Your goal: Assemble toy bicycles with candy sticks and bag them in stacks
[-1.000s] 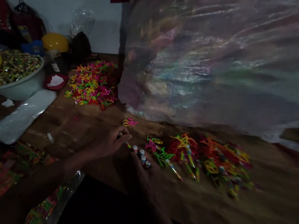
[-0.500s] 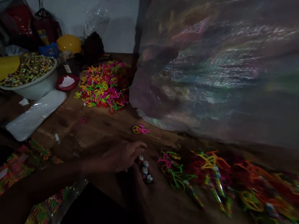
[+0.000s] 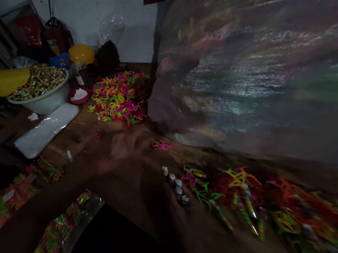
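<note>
My left hand (image 3: pixel 125 147) is smeared by motion over the wooden table, just in front of the pile of small plastic toy bicycles (image 3: pixel 120 101); its fingers do not show clearly. In shadow at the middle, my right hand (image 3: pixel 180 214) is closed around several small tubes with whitish ends (image 3: pixel 178 190). Their lower parts are hidden in the hand. Right beside it lie a green toy bicycle (image 3: pixel 205 196) and several slim tubes with colourful contents (image 3: pixel 251 203). A pink and yellow toy bicycle (image 3: pixel 162 145) lies alone beyond the hands.
A large clear plastic bag (image 3: pixel 241 78) stands along the back. At left are a white basin (image 3: pixel 45 100) of small wrapped pieces, a red bowl (image 3: pixel 86 97) with white paper, and a stack of plastic sleeves (image 3: pixel 45 130). Packed colourful strips (image 3: pixel 58 228) lie at the near left.
My left hand has left the tubes and moved left and away from me, towards the bicycle pile. My right hand has shifted slightly right with the tubes. The view has tilted a little.
</note>
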`<state>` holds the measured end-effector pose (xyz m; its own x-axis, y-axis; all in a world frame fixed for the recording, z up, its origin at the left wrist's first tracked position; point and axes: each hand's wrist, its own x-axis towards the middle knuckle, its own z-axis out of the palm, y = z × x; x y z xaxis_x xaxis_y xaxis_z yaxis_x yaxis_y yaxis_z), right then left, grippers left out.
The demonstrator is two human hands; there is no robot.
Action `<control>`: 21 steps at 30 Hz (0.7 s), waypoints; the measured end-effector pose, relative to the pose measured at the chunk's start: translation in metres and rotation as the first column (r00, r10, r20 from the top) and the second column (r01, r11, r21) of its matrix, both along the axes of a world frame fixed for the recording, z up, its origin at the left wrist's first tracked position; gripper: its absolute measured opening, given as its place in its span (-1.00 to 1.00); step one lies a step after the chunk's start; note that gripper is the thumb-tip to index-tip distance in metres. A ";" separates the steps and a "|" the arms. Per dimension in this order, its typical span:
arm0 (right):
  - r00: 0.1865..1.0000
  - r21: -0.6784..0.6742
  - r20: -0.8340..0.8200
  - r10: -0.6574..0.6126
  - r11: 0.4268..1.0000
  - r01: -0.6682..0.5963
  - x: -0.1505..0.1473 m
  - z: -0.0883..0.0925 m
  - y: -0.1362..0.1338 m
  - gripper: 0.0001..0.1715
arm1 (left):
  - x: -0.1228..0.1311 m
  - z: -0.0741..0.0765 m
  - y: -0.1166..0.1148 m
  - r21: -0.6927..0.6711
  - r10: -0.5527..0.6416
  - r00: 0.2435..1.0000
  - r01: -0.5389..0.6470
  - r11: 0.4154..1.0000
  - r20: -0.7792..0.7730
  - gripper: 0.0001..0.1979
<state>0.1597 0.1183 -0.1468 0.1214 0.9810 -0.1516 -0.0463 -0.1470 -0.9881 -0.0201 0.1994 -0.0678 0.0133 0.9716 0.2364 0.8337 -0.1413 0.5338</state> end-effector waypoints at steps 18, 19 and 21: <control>0.956 0.190 0.295 -0.001 0.980 -0.057 0.013 -0.010 -0.008 -0.41 | -0.102 0.037 0.072 0.147 0.324 0.941 -0.308 0.940 -0.099 -0.78; 0.959 0.205 0.284 -0.012 0.978 -0.049 0.013 -0.009 -0.008 -0.43 | -0.099 0.037 0.065 0.181 0.291 0.956 -0.281 0.943 -0.033 -0.81; 0.965 0.219 0.264 -0.010 0.974 -0.050 0.012 -0.003 -0.011 -0.48 | -0.085 0.032 0.051 0.203 0.170 0.971 -0.203 0.958 0.168 -0.85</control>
